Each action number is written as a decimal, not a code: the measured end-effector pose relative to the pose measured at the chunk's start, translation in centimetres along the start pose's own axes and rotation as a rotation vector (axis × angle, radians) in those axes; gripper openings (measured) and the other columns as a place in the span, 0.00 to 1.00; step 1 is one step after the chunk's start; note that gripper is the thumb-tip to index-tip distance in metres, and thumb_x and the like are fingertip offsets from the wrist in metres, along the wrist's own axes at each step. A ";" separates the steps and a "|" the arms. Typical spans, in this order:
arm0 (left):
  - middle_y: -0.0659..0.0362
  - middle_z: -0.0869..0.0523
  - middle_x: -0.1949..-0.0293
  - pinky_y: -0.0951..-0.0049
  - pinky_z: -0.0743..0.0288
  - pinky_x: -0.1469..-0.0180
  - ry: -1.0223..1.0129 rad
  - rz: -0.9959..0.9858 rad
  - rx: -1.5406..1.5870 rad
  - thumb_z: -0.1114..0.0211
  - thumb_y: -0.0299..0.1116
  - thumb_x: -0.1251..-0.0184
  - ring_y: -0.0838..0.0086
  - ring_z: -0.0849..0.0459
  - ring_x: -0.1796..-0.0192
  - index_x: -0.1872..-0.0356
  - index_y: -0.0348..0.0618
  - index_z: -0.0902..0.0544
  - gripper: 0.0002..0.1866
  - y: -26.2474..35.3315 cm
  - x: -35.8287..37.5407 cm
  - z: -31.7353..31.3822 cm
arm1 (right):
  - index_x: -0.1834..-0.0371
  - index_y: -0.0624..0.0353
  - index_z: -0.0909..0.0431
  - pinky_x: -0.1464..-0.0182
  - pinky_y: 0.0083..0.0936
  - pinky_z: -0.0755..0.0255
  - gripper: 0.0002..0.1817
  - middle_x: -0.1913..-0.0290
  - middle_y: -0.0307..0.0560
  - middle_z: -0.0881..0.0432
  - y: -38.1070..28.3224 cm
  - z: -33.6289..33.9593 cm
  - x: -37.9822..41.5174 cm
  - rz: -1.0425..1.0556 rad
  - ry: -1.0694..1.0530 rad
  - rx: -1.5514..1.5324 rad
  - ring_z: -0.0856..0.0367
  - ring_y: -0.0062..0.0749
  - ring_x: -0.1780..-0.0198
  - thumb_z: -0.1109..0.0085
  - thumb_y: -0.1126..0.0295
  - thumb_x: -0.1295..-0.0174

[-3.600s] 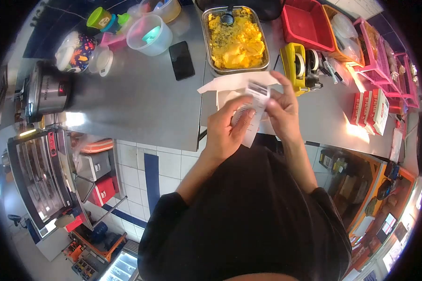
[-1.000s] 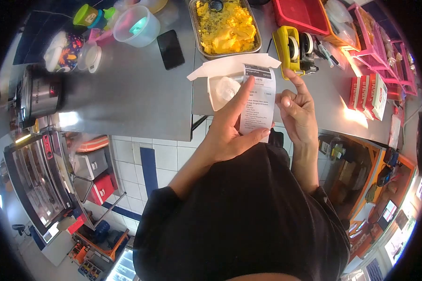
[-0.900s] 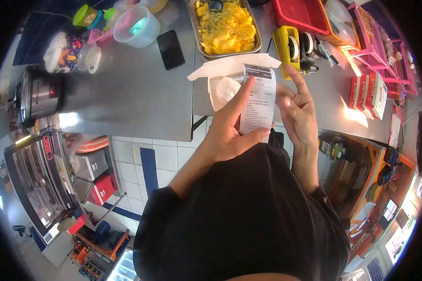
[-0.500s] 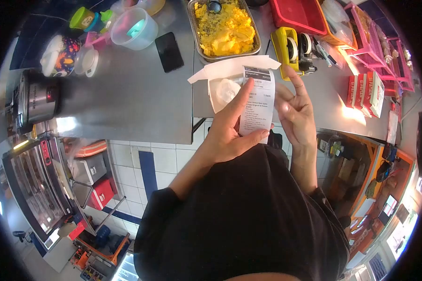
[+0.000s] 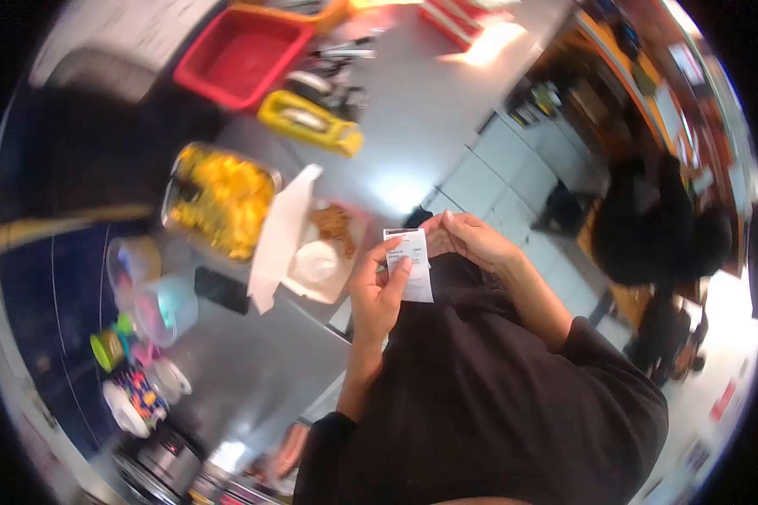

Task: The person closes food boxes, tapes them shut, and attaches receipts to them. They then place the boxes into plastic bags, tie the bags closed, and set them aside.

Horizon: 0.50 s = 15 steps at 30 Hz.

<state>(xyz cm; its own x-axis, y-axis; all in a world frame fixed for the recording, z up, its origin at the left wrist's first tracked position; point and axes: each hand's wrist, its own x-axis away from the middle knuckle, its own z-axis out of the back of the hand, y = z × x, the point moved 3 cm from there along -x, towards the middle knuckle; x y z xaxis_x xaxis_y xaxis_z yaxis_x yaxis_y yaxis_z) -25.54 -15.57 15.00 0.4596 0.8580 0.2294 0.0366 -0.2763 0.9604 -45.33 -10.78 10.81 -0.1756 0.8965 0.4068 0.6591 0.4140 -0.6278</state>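
My left hand (image 5: 377,293) is closed on a printed paper receipt (image 5: 416,288), its thumb lying across the front. Just right of the receipt's top edge is my right hand (image 5: 476,241), its fingers loosely apart and partly bent, with nothing visible in them. Whether its fingertips touch the paper cannot be made out. Left of my hands, an open white cardboard food box (image 5: 280,240) stands on the metal counter. Inside it are brown crispy-looking food (image 5: 333,225) and a white rounded item (image 5: 315,262).
A metal tray (image 5: 168,215) of yellow food, a black phone (image 5: 221,290), a yellow tape dispenser (image 5: 312,124) and a red bin (image 5: 240,59) lie on the counter. Plastic tubs (image 5: 167,310) stand farther left. A person in dark clothes (image 5: 657,219) is at the right.
My view has turned and shifted right, and the counter now appears rotated. The receipt stays in my left hand, lower and farther from the box. The raised index finger of my right hand has lowered.
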 end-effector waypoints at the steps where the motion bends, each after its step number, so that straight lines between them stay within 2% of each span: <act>1: 0.52 0.16 0.49 0.72 0.18 0.49 -0.051 0.097 -0.017 0.34 0.24 0.28 0.72 0.14 0.50 0.43 0.35 0.22 0.15 -0.4 -0.6 -1.5 | 0.39 0.68 0.26 0.37 0.38 0.24 0.27 0.44 0.54 0.16 0.4 1.2 1.7 -0.031 0.022 0.061 0.16 0.37 0.44 0.55 0.51 0.20; 2: 0.52 0.16 0.49 0.72 0.18 0.49 -0.102 0.121 -0.039 0.34 0.24 0.28 0.72 0.14 0.50 0.43 0.35 0.22 0.15 -1.1 -1.0 -3.2 | 0.39 0.68 0.25 0.37 0.37 0.24 0.28 0.45 0.54 0.16 0.8 2.2 3.3 -0.066 0.033 0.119 0.16 0.37 0.44 0.54 0.50 0.21; 3: 0.52 0.16 0.49 0.72 0.17 0.53 -0.159 0.155 -0.107 0.34 0.24 0.28 0.73 0.14 0.53 0.46 0.36 0.22 0.13 -2.3 -1.1 -4.6 | 0.41 0.68 0.23 0.39 0.34 0.24 0.30 0.48 0.49 0.15 0.6 2.2 4.8 -0.065 0.128 0.136 0.16 0.31 0.47 0.52 0.47 0.22; 4: 0.52 0.16 0.50 0.71 0.17 0.56 -0.209 0.181 -0.181 0.34 0.25 0.28 0.73 0.13 0.55 0.48 0.37 0.22 0.11 -3.1 -1.3 -6.1 | 0.41 0.68 0.23 0.39 0.34 0.24 0.30 0.48 0.49 0.15 0.9 3.1 5.9 -0.037 0.143 0.096 0.16 0.31 0.47 0.52 0.47 0.22; 5: 0.55 0.14 0.60 0.74 0.19 0.64 -0.217 0.105 -0.294 0.32 0.27 0.29 0.77 0.13 0.64 0.55 0.39 0.24 0.10 -3.3 -1.4 -7.9 | 0.45 0.67 0.21 0.44 0.30 0.23 0.30 0.54 0.44 0.15 1.3 4.0 6.8 -0.030 0.154 0.076 0.17 0.25 0.53 0.51 0.45 0.23; 6: 0.55 0.14 0.60 0.74 0.19 0.64 -0.242 0.112 -0.334 0.32 0.27 0.29 0.77 0.13 0.64 0.55 0.39 0.24 0.10 -3.5 -1.5 -9.5 | 0.49 0.67 0.19 0.49 0.26 0.23 0.30 0.60 0.39 0.15 1.7 5.1 7.6 -0.026 0.160 0.055 0.19 0.20 0.58 0.49 0.44 0.24; 7: 0.55 0.15 0.64 0.74 0.23 0.68 -0.255 0.117 -0.442 0.31 0.27 0.31 0.77 0.14 0.68 0.57 0.39 0.25 0.10 -3.7 -1.6 -10.7 | 0.57 0.64 0.17 0.61 0.21 0.28 0.28 0.70 0.31 0.22 2.1 6.2 8.1 -0.046 0.191 0.058 0.29 0.13 0.68 0.46 0.45 0.25; 8: 0.54 0.15 0.68 0.74 0.26 0.72 -0.268 0.125 -0.553 0.30 0.27 0.32 0.77 0.15 0.72 0.59 0.38 0.26 0.11 -4.1 -1.5 -12.3 | 0.57 0.64 0.17 0.61 0.21 0.28 0.28 0.70 0.31 0.22 2.4 7.6 8.6 -0.032 0.188 0.015 0.29 0.13 0.68 0.46 0.45 0.25; 9: 0.56 0.17 0.72 0.73 0.29 0.74 -0.288 0.120 -0.625 0.29 0.29 0.34 0.79 0.18 0.74 0.61 0.39 0.27 0.13 -4.6 -1.6 -13.8 | 0.60 0.63 0.16 0.63 0.20 0.31 0.27 0.72 0.29 0.24 2.9 9.2 9.0 -0.103 0.214 0.070 0.32 0.13 0.70 0.46 0.46 0.25; 10: 0.56 0.17 0.72 0.73 0.29 0.74 -0.304 0.141 -0.666 0.29 0.29 0.34 0.79 0.18 0.74 0.61 0.39 0.27 0.13 -5.2 -1.4 -15.1 | 0.62 0.62 0.16 0.66 0.20 0.34 0.26 0.74 0.28 0.27 3.6 10.8 9.6 -0.177 0.236 0.123 0.36 0.12 0.72 0.45 0.46 0.25; 11: 0.57 0.18 0.73 0.72 0.29 0.74 -0.330 0.181 -0.741 0.28 0.30 0.34 0.79 0.18 0.74 0.61 0.39 0.27 0.14 -6.0 -1.4 -16.6 | 0.57 0.62 0.16 0.60 0.20 0.29 0.20 0.69 0.30 0.20 3.6 12.4 10.5 -0.180 0.218 0.107 0.28 0.14 0.67 0.41 0.52 0.26; 12: 0.57 0.18 0.74 0.72 0.29 0.74 -0.354 0.219 -0.812 0.28 0.30 0.35 0.79 0.18 0.74 0.61 0.39 0.27 0.14 -7.1 -1.5 -18.2 | 0.57 0.62 0.16 0.60 0.20 0.29 0.20 0.69 0.30 0.20 4.3 13.9 11.5 -0.173 0.211 0.069 0.28 0.14 0.67 0.41 0.52 0.26; 14: 0.57 0.17 0.75 0.73 0.28 0.73 -0.350 0.248 -0.747 0.27 0.31 0.35 0.78 0.18 0.75 0.62 0.38 0.28 0.15 -11.6 -1.2 -20.9 | 0.51 0.64 0.16 0.52 0.23 0.25 0.18 0.60 0.36 0.15 5.2 17.4 14.0 0.171 0.402 -0.167 0.22 0.18 0.59 0.35 0.58 0.30; 15: 0.56 0.16 0.73 0.73 0.26 0.72 -0.413 0.293 -0.758 0.27 0.32 0.35 0.77 0.17 0.74 0.61 0.38 0.28 0.15 -13.8 -1.2 -22.5 | 0.46 0.65 0.17 0.45 0.25 0.25 0.18 0.52 0.41 0.13 5.9 20.3 15.9 0.098 0.456 -0.137 0.19 0.22 0.51 0.33 0.64 0.32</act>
<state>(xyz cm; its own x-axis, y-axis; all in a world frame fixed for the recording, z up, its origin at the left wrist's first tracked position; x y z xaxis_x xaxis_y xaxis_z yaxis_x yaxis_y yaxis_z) -46.58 -3.02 5.06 0.6454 0.5344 0.5457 -0.6577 0.0256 0.7529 -59.05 9.13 0.10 0.2100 0.7570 0.6187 0.7524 0.2790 -0.5967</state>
